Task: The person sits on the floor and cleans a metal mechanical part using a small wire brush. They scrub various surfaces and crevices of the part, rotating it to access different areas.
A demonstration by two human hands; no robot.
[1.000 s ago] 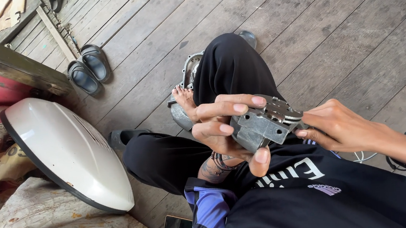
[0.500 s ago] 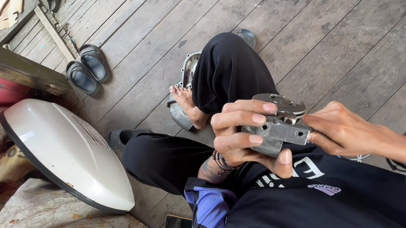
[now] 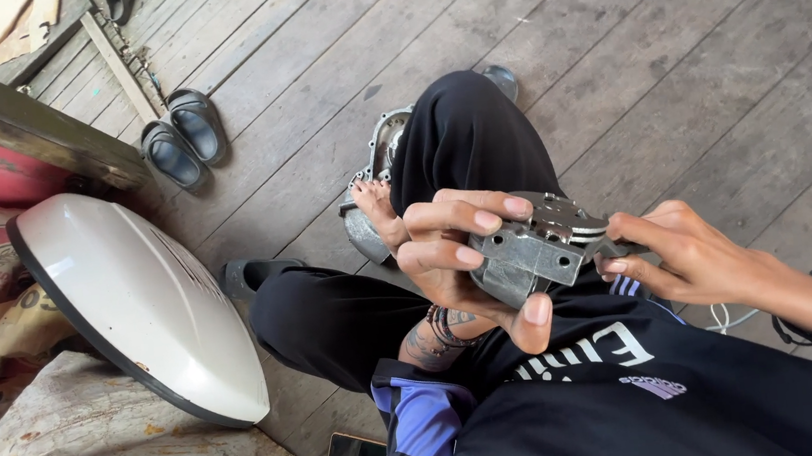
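The metal block (image 3: 533, 255) has drifted right and a touch lower since half a second ago, and the left hand (image 3: 464, 252) has come with it. That hand's grip is clamped round the block, fingers over the top, thumb beneath, above the lap. The right hand (image 3: 690, 253) pinches its thin plated end, fingers closed on it. Long axis runs left to right, plates pointing right. It reads as mid-job: nothing is visibly off or loose yet. Farther out, a casing (image 3: 373, 196) lies by the foot (image 3: 382, 210), sandals (image 3: 180, 136) beyond on the floor (image 3: 688, 37).
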